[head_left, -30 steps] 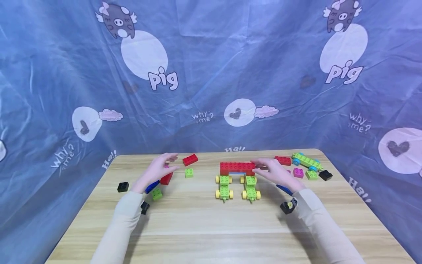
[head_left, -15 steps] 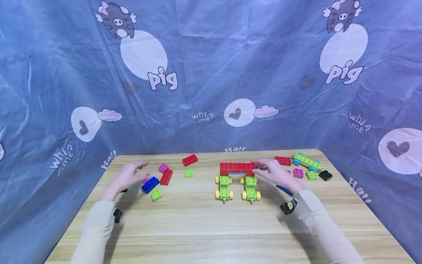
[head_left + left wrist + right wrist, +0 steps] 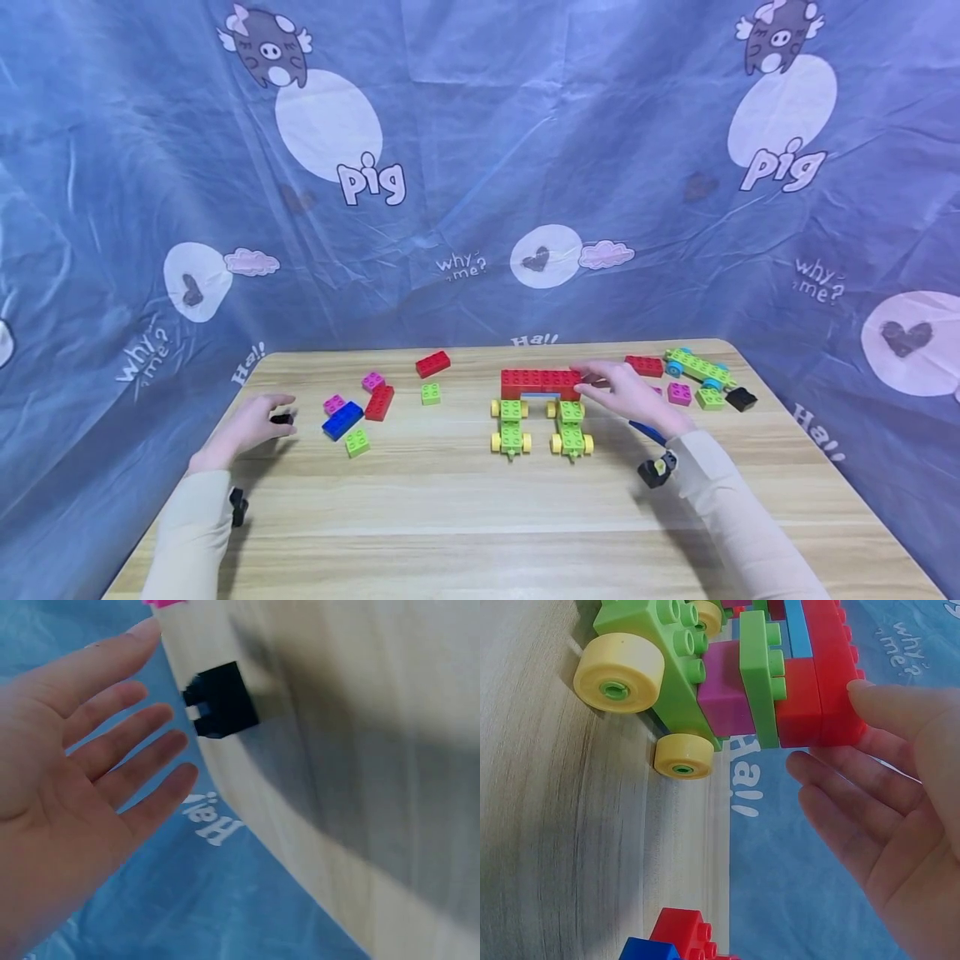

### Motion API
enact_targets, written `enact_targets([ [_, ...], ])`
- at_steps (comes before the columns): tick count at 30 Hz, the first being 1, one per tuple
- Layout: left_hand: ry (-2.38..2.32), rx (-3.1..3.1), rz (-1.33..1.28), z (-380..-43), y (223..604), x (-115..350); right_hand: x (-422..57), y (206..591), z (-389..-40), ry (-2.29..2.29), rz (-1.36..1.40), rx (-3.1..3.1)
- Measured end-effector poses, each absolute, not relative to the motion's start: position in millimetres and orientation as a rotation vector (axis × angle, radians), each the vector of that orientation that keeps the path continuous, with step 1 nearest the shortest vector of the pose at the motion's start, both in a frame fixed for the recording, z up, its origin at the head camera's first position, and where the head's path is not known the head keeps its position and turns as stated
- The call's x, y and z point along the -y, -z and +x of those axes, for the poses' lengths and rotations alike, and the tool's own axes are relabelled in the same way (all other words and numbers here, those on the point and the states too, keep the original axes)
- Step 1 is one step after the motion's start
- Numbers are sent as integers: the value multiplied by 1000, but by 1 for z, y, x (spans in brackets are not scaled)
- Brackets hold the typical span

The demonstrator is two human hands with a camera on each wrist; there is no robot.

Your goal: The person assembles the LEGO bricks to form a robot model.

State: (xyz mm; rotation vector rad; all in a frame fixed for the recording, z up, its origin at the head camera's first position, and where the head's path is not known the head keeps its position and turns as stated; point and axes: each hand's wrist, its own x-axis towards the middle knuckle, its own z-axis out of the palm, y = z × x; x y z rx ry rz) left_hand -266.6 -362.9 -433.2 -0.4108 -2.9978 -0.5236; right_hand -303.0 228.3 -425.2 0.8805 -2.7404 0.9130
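Observation:
My left hand [image 3: 243, 429], fingers spread and relaxed, is beside a black brick [image 3: 221, 701] at the table's left, with nothing in its grasp. My right hand [image 3: 618, 392] holds the right end of the long red brick [image 3: 540, 383] between thumb and fingers. In the right wrist view this brick tops a stack with a shorter red brick [image 3: 799, 701], a green brick [image 3: 757, 682] and a magenta brick [image 3: 725, 690]. Beneath stand two green wheeled bases [image 3: 510, 425] with yellow wheels; a blue piece [image 3: 796, 630] shows under the long brick.
Left on the table are a blue brick [image 3: 342, 421], red bricks [image 3: 379, 402], green bricks [image 3: 357, 442] and magenta bricks [image 3: 372, 382]. Towards the right lie a green base with blue wheels [image 3: 697, 367], a magenta brick [image 3: 678, 393] and a black brick [image 3: 741, 399]. Patterned blue cloth [image 3: 465, 167] hangs behind.
My left hand has moved left and nearer, from above the red and magenta bricks over to the black brick. My right hand and the stack have stayed in place.

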Motion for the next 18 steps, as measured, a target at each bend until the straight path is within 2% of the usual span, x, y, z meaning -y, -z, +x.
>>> enact_targets([
  [18,423,2908,-430,-263,451,370,-228,424,-304,-922,887,2748],
])
